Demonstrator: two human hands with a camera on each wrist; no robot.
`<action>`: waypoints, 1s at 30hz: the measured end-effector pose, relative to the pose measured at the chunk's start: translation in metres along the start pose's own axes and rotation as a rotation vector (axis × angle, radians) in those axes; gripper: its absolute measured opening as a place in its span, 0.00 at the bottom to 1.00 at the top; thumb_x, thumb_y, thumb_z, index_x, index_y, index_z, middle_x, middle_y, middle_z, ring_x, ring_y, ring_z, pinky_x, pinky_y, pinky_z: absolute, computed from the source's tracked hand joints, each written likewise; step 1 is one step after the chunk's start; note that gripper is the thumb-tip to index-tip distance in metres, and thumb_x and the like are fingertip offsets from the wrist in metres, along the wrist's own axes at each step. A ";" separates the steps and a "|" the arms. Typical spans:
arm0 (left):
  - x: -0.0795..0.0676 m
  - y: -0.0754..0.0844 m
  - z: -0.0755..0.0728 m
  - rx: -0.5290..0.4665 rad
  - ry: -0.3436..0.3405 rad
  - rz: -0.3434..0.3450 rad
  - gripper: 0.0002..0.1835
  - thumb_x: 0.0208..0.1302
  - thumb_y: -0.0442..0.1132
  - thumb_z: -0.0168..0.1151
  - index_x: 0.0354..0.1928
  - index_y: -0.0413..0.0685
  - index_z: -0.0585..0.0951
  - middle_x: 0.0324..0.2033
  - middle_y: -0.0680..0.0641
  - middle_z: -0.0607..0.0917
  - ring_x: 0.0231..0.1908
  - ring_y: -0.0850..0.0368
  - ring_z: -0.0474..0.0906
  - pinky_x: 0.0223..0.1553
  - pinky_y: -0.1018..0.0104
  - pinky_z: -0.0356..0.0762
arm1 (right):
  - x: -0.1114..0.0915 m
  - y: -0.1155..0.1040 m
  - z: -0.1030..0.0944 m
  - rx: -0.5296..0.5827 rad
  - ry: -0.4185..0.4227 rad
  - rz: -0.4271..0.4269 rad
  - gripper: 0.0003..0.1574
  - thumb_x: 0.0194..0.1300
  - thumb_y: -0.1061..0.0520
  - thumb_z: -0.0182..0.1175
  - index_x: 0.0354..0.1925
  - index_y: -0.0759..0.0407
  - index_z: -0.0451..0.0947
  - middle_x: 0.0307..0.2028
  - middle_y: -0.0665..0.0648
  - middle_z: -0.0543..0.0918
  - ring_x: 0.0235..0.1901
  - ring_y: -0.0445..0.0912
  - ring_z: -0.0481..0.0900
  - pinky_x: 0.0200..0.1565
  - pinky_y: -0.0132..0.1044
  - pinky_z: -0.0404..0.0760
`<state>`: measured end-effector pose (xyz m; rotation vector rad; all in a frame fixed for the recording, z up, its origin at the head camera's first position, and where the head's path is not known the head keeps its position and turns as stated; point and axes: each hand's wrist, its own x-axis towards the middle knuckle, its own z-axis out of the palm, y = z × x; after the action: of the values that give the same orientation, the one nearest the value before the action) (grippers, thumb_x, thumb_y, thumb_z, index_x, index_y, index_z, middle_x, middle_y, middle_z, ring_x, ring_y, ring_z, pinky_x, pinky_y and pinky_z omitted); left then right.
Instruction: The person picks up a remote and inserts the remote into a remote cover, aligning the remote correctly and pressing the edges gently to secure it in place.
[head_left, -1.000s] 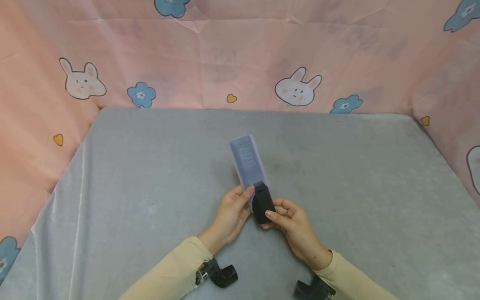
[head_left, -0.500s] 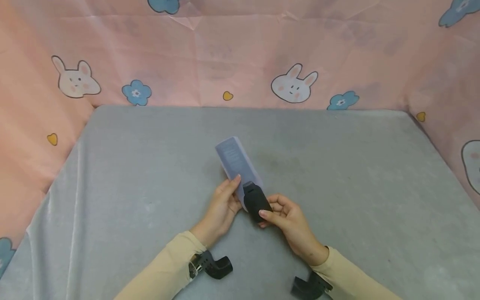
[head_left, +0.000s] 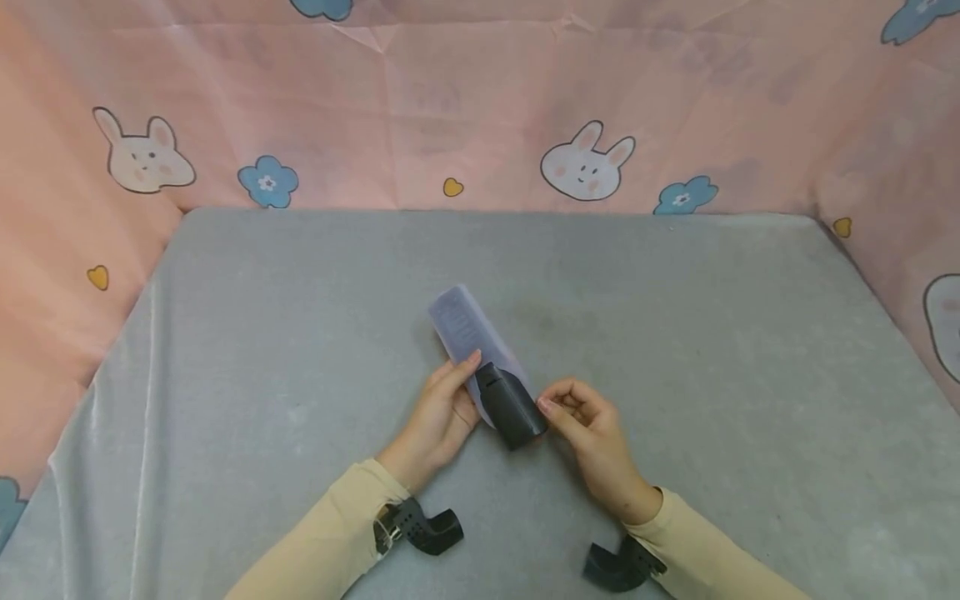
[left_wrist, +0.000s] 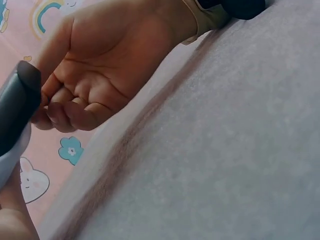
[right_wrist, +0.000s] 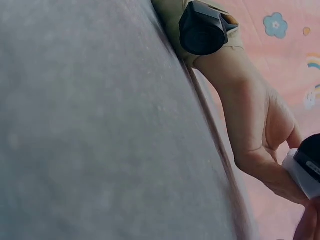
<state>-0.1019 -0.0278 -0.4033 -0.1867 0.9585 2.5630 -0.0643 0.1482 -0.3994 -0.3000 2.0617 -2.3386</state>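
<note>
In the head view my left hand grips a flat, translucent bluish-purple case along its near left side, thumb on top. Faint print shows near the case's far end. Over its near end lies a black, rounded oblong piece with a narrower tip. My right hand holds that piece at its right edge, thumb and index finger close together there and the other fingers curled. From the left wrist, the right hand appears with fingertips behind the black piece. The right wrist view shows the left hand holding a whitish part.
A grey plush cloth covers the table beneath both hands. Pink curtains printed with rabbits and flowers stand along its back and sides. Black camera mounts sit on both wrists.
The case has shifted left and tilted toward the left. The black piece has rolled to a shinier side, and my right thumb has slid from its top to its right edge.
</note>
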 end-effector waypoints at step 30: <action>-0.005 -0.004 0.002 -0.118 -0.236 -0.134 0.14 0.77 0.38 0.28 0.53 0.44 0.64 0.42 0.49 0.81 0.46 0.59 0.78 0.51 0.65 0.74 | 0.004 0.000 -0.003 -0.071 0.094 -0.127 0.06 0.59 0.71 0.61 0.35 0.77 0.78 0.32 0.53 0.84 0.33 0.42 0.80 0.37 0.30 0.79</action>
<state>-0.0960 -0.0255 -0.4030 0.0195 0.6846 2.4516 -0.0684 0.1508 -0.3996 -0.3377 2.2365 -2.3973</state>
